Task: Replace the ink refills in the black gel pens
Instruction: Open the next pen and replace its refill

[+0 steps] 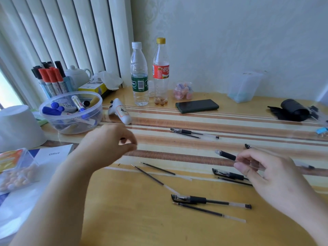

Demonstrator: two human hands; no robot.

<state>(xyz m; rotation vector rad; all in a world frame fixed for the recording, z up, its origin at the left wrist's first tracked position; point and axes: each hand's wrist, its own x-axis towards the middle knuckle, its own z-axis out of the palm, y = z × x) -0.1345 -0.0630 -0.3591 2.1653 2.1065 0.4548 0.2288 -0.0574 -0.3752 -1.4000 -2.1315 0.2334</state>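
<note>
My right hand (pixel 266 173) holds a clear pen barrel with a black grip (pixel 226 155), its open end pointing left. My left hand (pixel 108 144) hovers over the table with thumb and forefinger pinched on something small and dark that I cannot make out. Two loose refills (pixel 150 174) lie between my hands. A capped black gel pen (pixel 209 200) with a refill (pixel 207 211) beside it lies near the front. Another pen (pixel 229 174) lies under my right hand, and one more pen (pixel 193 133) with a refill lies further back.
A clear bowl of markers (pixel 71 110), a marker holder (pixel 51 80), two bottles (pixel 149 73), a dark phone (pixel 197 106) and a white remote (pixel 120 110) stand at the back. A black roll (pixel 292 110) is at the right. Papers and a plastic box (pixel 16 167) are at the left.
</note>
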